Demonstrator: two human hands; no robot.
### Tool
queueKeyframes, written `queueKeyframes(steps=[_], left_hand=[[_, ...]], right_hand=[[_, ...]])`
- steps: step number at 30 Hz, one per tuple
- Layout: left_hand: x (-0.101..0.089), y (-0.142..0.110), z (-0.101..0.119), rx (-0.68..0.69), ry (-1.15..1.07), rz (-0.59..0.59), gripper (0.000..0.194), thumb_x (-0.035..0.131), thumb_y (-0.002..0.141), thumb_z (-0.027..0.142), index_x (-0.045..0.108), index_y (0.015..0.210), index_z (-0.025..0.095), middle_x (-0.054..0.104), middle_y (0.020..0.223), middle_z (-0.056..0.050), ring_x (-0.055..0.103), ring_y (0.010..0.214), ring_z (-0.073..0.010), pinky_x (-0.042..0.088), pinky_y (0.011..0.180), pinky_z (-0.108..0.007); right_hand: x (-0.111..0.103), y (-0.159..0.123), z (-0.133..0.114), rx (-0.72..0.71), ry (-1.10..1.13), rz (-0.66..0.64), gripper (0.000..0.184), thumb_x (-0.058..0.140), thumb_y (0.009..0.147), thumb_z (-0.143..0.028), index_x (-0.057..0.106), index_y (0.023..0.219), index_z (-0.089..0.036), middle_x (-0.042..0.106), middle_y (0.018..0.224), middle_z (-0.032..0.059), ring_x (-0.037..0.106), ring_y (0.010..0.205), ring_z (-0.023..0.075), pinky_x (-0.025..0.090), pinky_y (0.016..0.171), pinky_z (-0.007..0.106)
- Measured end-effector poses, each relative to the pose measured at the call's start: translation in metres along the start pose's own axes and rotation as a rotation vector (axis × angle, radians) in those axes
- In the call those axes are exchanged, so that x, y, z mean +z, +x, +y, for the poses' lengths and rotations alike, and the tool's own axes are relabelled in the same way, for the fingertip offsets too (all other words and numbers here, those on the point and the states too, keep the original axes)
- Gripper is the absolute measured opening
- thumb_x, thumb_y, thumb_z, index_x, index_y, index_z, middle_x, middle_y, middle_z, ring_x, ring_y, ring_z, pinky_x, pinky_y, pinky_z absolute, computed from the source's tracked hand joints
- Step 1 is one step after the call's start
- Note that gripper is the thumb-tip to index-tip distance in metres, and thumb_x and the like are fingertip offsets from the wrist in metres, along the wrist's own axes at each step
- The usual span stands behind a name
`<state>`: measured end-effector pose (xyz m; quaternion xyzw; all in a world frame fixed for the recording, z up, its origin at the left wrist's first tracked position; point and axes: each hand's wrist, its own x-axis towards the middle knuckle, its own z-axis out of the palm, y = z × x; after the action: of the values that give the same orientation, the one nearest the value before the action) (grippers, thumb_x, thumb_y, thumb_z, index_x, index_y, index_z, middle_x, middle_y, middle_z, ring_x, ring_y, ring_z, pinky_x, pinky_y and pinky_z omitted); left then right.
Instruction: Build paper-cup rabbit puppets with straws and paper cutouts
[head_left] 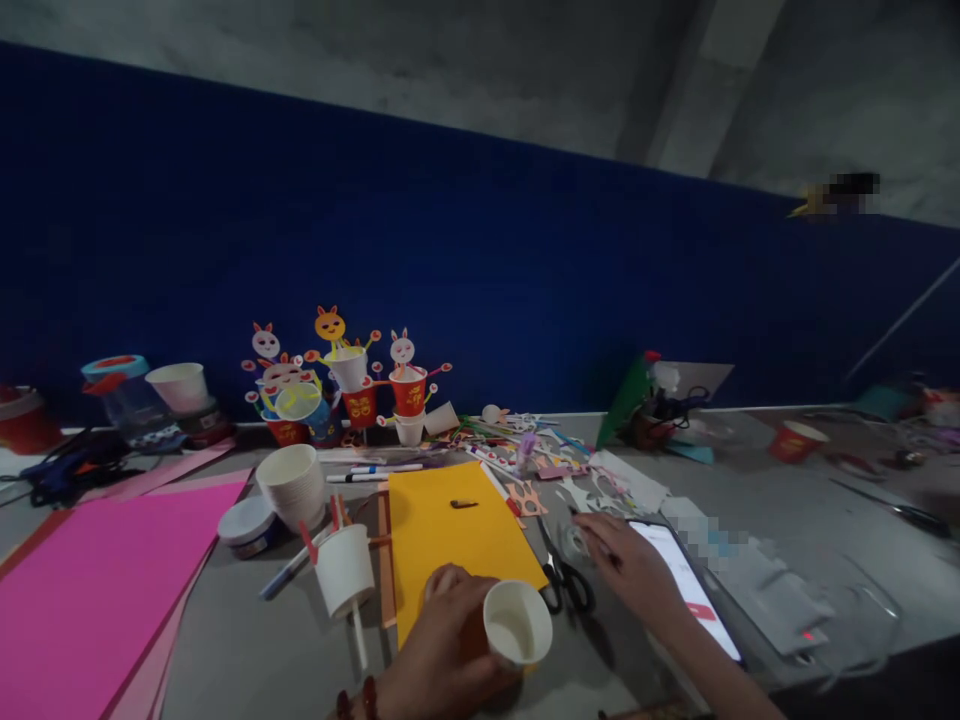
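Observation:
My left hand [454, 640] is closed around the left side of a white paper cup [517, 622], whose open mouth faces up toward me. The cup is held over the near side of the table, by the lower corner of a yellow paper sheet [442, 510]. My right hand [619, 555] reaches in from the right with its fingers stretched out. Its fingertips are close to a roll of clear tape [576, 540]; whether they touch it I cannot tell. Black-handled scissors [568, 585] lie between the two hands. A lit phone [686, 585] lies beneath my right forearm.
Left of the yellow sheet are a white cup with sticks [345, 570], a stack of paper cups [292, 485], a lidded tub [246, 525] and pink paper [127, 590]. Decorated cup figures [360, 385] stand at the back. Paper scraps [592, 490] and a power strip [780, 600] lie rightward.

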<state>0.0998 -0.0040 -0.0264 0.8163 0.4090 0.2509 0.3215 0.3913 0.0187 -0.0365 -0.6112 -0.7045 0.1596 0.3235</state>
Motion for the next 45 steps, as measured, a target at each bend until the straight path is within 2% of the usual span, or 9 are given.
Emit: queueKeyframes(steps=[5,7,13,24,28,33,38,41,45], left_hand=[[0.001,0.0,-0.006,0.03,-0.045,0.005,0.042,0.076,0.073,0.035,0.067,0.113,0.026,0.067,0.101,-0.006,0.057,0.097,-0.0286,0.043,0.086,-0.04],[0.004,0.001,-0.013,0.061,-0.069,0.005,0.044,0.076,0.071,0.036,0.066,0.113,0.025,0.067,0.101,-0.007,0.059,0.096,-0.0296,0.045,0.084,-0.041],[0.007,0.0,-0.034,0.116,-0.221,0.093,0.05,0.064,0.082,0.055,0.059,0.123,0.028,0.066,0.112,-0.009,0.06,0.101,-0.0304,0.05,0.089,-0.041],[0.015,0.001,-0.045,0.133,-0.426,0.164,0.06,0.064,0.08,0.065,0.061,0.125,0.025,0.067,0.113,-0.012,0.063,0.104,-0.0319,0.052,0.09,-0.04],[0.016,0.0,-0.046,0.106,-0.449,0.148,0.062,0.065,0.08,0.066,0.06,0.126,0.025,0.068,0.115,-0.012,0.064,0.105,-0.0321,0.052,0.092,-0.041],[0.018,-0.001,-0.058,0.112,-0.446,0.201,0.057,0.069,0.082,0.054,0.058,0.129,0.024,0.067,0.124,-0.013,0.063,0.113,-0.032,0.051,0.098,-0.04],[0.014,0.0,-0.062,0.123,-0.39,0.253,0.053,0.073,0.08,0.046,0.059,0.125,0.023,0.069,0.123,-0.011,0.066,0.112,-0.031,0.052,0.097,-0.038],[0.009,0.002,-0.052,0.128,-0.361,0.24,0.05,0.073,0.081,0.046,0.061,0.123,0.023,0.071,0.121,-0.011,0.066,0.11,-0.0309,0.054,0.095,-0.037],[0.011,0.006,-0.05,0.131,-0.415,0.184,0.049,0.072,0.082,0.045,0.06,0.124,0.023,0.071,0.12,-0.011,0.067,0.109,-0.0296,0.055,0.094,-0.037]], right_hand=[[0.004,0.029,0.005,-0.065,-0.281,-0.101,0.052,0.052,0.078,-0.001,0.067,0.126,-0.016,0.066,0.132,0.0169,0.056,0.122,0.036,0.039,0.106,0.048],[0.011,0.034,0.001,-0.083,-0.361,-0.134,0.054,0.049,0.08,0.002,0.067,0.127,-0.016,0.068,0.13,0.0154,0.057,0.121,0.034,0.04,0.105,0.045],[0.029,0.048,-0.014,-0.132,-0.512,-0.202,0.036,0.05,0.093,-0.007,0.07,0.118,-0.022,0.073,0.117,0.0109,0.061,0.115,0.0291,0.045,0.098,0.038],[0.032,0.083,-0.003,-0.091,-0.553,-0.191,0.027,0.062,0.099,-0.027,0.063,0.125,-0.02,0.066,0.129,0.0082,0.063,0.118,0.0273,0.051,0.1,0.052],[0.028,0.083,-0.003,-0.069,-0.466,-0.178,0.026,0.061,0.099,-0.024,0.065,0.124,-0.019,0.068,0.129,0.0089,0.063,0.119,0.0277,0.048,0.103,0.053],[0.021,0.063,-0.016,-0.044,-0.275,-0.105,0.034,0.047,0.098,-0.014,0.068,0.124,-0.015,0.067,0.133,0.0187,0.059,0.127,0.0342,0.042,0.108,0.051],[0.03,0.006,-0.046,-0.12,0.04,-0.226,0.047,0.062,0.093,-0.038,0.056,0.139,-0.031,0.073,0.125,0.0024,0.073,0.102,0.0196,0.058,0.086,0.026],[0.045,-0.023,-0.061,-0.031,0.446,-0.305,0.085,0.085,0.071,-0.042,0.047,0.147,-0.036,0.064,0.14,0.0051,0.067,0.116,0.0289,0.055,0.095,0.035],[0.061,-0.031,-0.076,0.092,0.715,-0.236,0.079,0.087,0.068,-0.044,0.055,0.14,-0.033,0.063,0.139,0.0065,0.062,0.123,0.0333,0.05,0.102,0.04]])
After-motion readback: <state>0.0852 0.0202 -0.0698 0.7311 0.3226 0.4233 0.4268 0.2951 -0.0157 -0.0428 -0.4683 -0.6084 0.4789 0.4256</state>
